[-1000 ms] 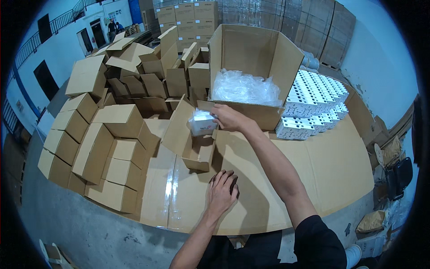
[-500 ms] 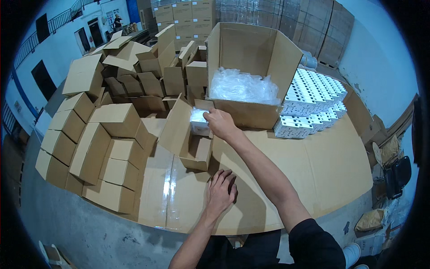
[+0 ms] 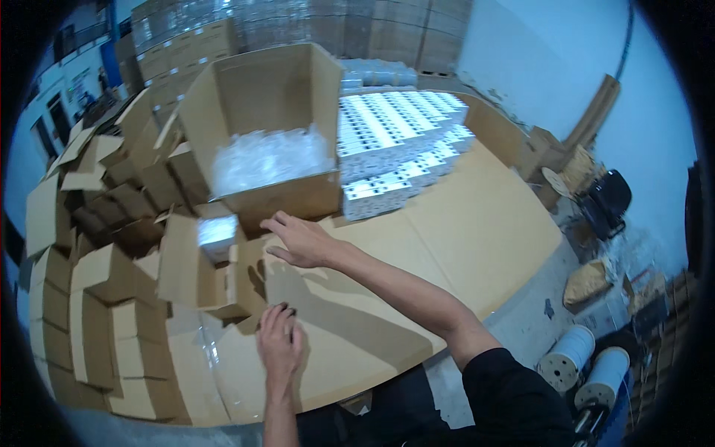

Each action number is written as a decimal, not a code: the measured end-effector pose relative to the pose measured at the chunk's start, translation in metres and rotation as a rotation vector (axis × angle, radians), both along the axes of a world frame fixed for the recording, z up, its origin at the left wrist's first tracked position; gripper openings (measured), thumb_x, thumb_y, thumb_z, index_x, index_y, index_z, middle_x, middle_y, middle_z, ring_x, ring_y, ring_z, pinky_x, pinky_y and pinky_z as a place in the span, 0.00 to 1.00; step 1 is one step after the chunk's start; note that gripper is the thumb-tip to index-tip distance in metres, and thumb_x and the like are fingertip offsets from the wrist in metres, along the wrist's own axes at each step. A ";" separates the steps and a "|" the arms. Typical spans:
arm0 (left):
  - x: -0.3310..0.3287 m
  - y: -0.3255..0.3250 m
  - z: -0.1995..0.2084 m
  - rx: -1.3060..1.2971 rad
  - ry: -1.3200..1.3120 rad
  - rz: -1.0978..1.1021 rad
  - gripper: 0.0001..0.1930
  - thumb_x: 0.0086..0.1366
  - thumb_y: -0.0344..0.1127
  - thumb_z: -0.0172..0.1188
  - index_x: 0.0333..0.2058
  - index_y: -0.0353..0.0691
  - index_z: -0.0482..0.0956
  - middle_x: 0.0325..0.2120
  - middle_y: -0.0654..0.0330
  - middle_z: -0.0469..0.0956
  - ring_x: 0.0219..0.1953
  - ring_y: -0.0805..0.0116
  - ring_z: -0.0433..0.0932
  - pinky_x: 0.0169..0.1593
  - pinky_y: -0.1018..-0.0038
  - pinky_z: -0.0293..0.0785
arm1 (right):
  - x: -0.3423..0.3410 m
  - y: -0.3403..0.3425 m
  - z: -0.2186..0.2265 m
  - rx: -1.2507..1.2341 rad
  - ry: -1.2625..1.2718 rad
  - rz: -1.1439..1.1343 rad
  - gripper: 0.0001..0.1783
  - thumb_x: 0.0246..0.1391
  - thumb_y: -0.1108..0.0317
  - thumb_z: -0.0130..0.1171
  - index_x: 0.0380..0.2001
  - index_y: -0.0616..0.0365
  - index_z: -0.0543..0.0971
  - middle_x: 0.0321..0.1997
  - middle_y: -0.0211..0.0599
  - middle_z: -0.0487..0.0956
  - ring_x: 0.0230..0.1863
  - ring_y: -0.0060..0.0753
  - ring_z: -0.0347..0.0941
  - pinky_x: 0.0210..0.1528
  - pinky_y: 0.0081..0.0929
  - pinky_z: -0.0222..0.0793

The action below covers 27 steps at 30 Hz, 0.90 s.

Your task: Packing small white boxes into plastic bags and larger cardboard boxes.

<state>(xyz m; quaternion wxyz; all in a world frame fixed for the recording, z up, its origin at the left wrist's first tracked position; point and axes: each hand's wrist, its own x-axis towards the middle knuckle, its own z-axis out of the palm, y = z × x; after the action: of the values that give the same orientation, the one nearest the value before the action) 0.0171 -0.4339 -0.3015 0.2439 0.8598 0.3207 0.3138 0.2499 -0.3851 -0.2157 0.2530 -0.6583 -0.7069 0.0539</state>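
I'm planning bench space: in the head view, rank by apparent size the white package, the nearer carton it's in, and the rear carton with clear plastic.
Largest to smallest:
1. Rear carton
2. Nearer carton
3. White package

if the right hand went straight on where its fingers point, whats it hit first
The right hand would probably meet the near side of the small open carton. Depth is unclear: the large carton's front wall runs close by and might come first.

Small carton (image 3: 179,261) was matt cardboard; packet (image 3: 217,234) inside looked glossy. Plastic film (image 3: 272,160) looked crinkled and shiny. Sleeve (image 3: 514,395) was matt cloth.
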 end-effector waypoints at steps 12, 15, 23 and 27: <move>0.005 0.000 -0.011 0.038 0.083 -0.020 0.16 0.62 0.26 0.57 0.49 0.33 0.77 0.54 0.48 0.74 0.61 0.45 0.69 0.65 0.54 0.64 | 0.273 -0.188 0.010 0.008 -0.026 -0.525 0.21 0.55 0.64 0.60 0.52 0.56 0.75 0.42 0.46 0.81 0.46 0.50 0.79 0.48 0.45 0.75; 0.016 -0.009 0.015 0.166 0.124 -0.065 0.15 0.67 0.27 0.52 0.51 0.28 0.76 0.53 0.42 0.75 0.56 0.40 0.73 0.61 0.54 0.68 | 0.343 -0.203 0.011 0.006 0.001 -0.694 0.22 0.55 0.65 0.59 0.53 0.57 0.75 0.40 0.45 0.82 0.44 0.51 0.78 0.46 0.45 0.75; 0.044 -0.020 0.036 0.252 0.174 -0.036 0.12 0.69 0.27 0.51 0.47 0.26 0.76 0.48 0.40 0.76 0.51 0.39 0.73 0.56 0.53 0.70 | 0.495 -0.184 0.014 0.112 -0.070 -0.976 0.27 0.53 0.69 0.58 0.58 0.61 0.71 0.40 0.50 0.81 0.47 0.53 0.78 0.51 0.46 0.73; 0.052 -0.021 0.040 0.224 0.210 -0.059 0.13 0.71 0.30 0.50 0.48 0.27 0.75 0.49 0.39 0.75 0.50 0.39 0.73 0.53 0.50 0.70 | 0.557 -0.163 0.014 0.070 -0.008 -1.048 0.32 0.54 0.68 0.58 0.63 0.56 0.66 0.57 0.54 0.75 0.60 0.56 0.72 0.60 0.48 0.69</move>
<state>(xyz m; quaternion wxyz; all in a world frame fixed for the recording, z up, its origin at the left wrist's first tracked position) 0.0691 -0.4549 -0.2610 0.1206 0.9188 0.2819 0.2485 0.8071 -0.5481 -0.2016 0.2652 -0.9148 -0.2854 -0.1063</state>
